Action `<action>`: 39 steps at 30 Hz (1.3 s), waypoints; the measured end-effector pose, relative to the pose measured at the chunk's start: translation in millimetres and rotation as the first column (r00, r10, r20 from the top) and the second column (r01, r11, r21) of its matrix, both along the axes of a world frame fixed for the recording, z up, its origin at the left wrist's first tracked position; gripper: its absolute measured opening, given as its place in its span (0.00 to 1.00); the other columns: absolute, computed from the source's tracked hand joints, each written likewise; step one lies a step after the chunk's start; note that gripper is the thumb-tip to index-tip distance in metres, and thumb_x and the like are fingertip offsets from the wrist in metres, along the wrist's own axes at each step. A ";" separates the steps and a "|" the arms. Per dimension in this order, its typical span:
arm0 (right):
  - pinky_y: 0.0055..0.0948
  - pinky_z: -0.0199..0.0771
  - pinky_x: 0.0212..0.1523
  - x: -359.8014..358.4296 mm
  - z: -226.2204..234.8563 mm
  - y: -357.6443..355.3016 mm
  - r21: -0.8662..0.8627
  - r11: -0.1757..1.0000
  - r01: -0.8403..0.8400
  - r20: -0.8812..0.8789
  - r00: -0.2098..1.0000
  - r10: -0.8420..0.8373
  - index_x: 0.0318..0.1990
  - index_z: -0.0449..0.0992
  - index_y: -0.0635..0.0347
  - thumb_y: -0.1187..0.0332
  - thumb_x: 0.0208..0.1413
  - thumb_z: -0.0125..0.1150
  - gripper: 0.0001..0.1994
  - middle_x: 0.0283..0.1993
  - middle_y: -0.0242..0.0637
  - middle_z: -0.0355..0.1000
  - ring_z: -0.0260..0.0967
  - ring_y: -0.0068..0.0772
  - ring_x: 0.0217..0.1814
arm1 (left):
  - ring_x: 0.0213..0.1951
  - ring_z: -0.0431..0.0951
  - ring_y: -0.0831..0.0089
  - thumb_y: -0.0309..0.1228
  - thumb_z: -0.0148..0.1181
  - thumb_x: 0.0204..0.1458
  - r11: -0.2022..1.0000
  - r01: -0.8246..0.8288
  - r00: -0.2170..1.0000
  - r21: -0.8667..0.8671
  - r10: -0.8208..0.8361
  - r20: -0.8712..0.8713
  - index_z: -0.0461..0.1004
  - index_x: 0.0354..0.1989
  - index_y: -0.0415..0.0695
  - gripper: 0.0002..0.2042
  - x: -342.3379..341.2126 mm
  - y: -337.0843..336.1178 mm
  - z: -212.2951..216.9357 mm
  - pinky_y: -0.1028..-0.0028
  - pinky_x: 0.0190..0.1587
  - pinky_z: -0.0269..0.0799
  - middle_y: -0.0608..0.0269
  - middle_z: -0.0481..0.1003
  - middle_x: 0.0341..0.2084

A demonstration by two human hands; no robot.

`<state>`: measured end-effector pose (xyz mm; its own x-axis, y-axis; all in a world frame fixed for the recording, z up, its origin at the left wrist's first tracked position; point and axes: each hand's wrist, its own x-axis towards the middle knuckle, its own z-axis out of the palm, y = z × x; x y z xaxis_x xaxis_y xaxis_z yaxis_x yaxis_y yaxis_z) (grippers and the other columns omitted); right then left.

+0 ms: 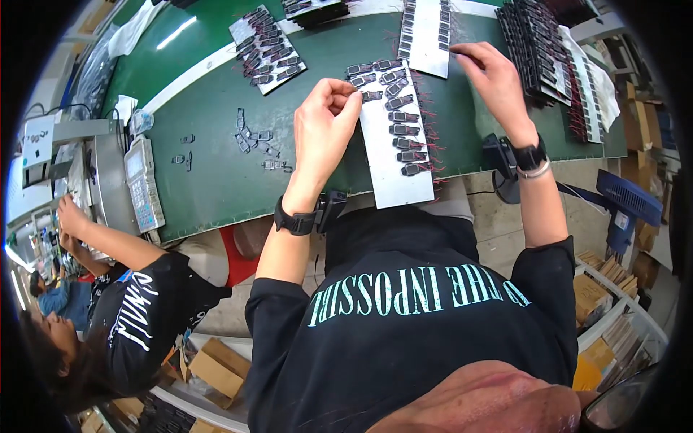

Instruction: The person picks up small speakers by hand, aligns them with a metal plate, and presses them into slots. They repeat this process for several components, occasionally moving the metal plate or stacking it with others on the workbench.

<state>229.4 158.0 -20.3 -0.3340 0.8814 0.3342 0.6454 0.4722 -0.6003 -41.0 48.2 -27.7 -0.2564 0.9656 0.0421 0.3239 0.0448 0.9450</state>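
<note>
A white board (393,169) lies before me on the green table, with rows of small black rectangular parts (406,130) on it. Thin red wires (433,148) stick out along its right side. My left hand (326,126) is at the board's upper left, thumb and fingers pinched together beside the black parts; whatever is between the fingertips is hidden. Farther back stands a second white board (429,29) lined with black parts along both edges. At its right edge my right hand (497,83) has thumb and forefinger drawn close together, with their grip too small to make out.
Another filled board (267,50) lies at the back left. Loose black parts (256,137) are scattered left of my left hand. Stacked boards with wired parts (534,54) stand at the right. A keypad device (142,184) and a co-worker's arm (123,242) are at the left; a blue fan (628,198) is at the right.
</note>
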 end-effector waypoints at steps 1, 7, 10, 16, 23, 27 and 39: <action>0.24 0.72 0.41 -3.3 -5.5 7.2 0.073 0.997 -0.026 0.071 0.997 0.021 0.49 0.79 0.60 0.70 0.61 0.59 0.11 0.39 0.36 0.75 0.74 0.30 0.39 | 0.26 0.78 0.79 0.29 0.63 0.54 1.000 -0.021 0.999 0.012 0.021 -0.045 0.78 0.37 0.36 0.08 -1.7 -2.0 1.4 0.75 0.31 0.73 0.62 0.80 0.23; 0.31 0.74 0.44 -18.0 -20.7 17.1 0.237 0.969 -0.062 0.277 0.961 -0.006 0.47 0.78 0.59 0.70 0.60 0.59 0.10 0.43 0.40 0.75 0.74 0.46 0.42 | 0.26 0.78 0.78 0.30 0.64 0.54 0.975 -0.172 0.976 0.139 0.188 -0.114 0.79 0.35 0.37 0.08 -28.3 -40.2 21.6 0.76 0.32 0.72 0.62 0.80 0.23; 0.30 0.74 0.46 -15.9 -14.0 10.1 0.248 0.965 -0.090 0.281 0.960 0.017 0.48 0.77 0.61 0.70 0.61 0.58 0.10 0.45 0.40 0.75 0.74 0.44 0.44 | 0.26 0.79 0.77 0.30 0.65 0.54 0.943 -0.286 0.956 0.173 0.292 -0.015 0.80 0.35 0.38 0.07 -65.3 -73.1 25.4 0.76 0.31 0.72 0.61 0.80 0.23; 0.29 0.72 0.48 -9.8 -20.7 19.6 -0.002 0.998 -0.061 0.256 0.965 0.059 0.50 0.74 0.63 0.69 0.62 0.57 0.11 0.45 0.45 0.74 0.75 0.38 0.45 | 0.28 0.78 0.68 0.29 0.66 0.52 0.963 -0.224 0.854 0.148 0.267 -0.447 0.81 0.37 0.43 0.06 -113.9 -126.9 19.4 0.73 0.32 0.73 0.62 0.78 0.26; 0.27 0.71 0.51 -7.6 -31.1 8.7 -0.057 0.998 -0.014 0.171 0.985 0.023 0.53 0.73 0.65 0.68 0.64 0.56 0.13 0.45 0.41 0.75 0.74 0.32 0.46 | 0.38 0.77 0.64 0.29 0.67 0.49 0.989 -0.130 0.650 0.069 0.137 -0.747 0.81 0.39 0.46 0.08 -115.0 -142.1 9.6 0.68 0.38 0.75 0.64 0.77 0.35; 0.26 0.70 0.54 3.6 -24.1 -12.0 -0.246 0.968 -0.052 -0.188 0.982 0.005 0.55 0.72 0.67 0.68 0.66 0.55 0.15 0.47 0.37 0.75 0.73 0.30 0.47 | 0.40 0.77 0.64 0.29 0.67 0.48 0.993 -0.098 0.637 0.062 0.110 -0.763 0.80 0.39 0.45 0.10 -115.0 -140.9 10.1 0.67 0.39 0.75 0.64 0.77 0.36; 0.27 0.72 0.54 -29.7 34.2 -106.5 -0.422 0.780 -0.462 -0.769 0.638 -0.038 0.56 0.72 0.70 0.71 0.67 0.52 0.14 0.48 0.38 0.74 0.73 0.24 0.48 | 0.28 0.80 0.70 0.24 0.64 0.52 0.964 -0.025 0.977 0.266 0.080 -0.198 0.80 0.40 0.40 0.07 -35.2 -74.9 14.3 0.74 0.33 0.75 0.59 0.80 0.30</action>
<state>199.7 51.5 13.9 -0.4138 0.9092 0.0457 -0.1766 -0.0310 -0.9838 -76.2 -26.7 -13.4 -0.2660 0.8994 0.3469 0.5156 -0.1713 0.8395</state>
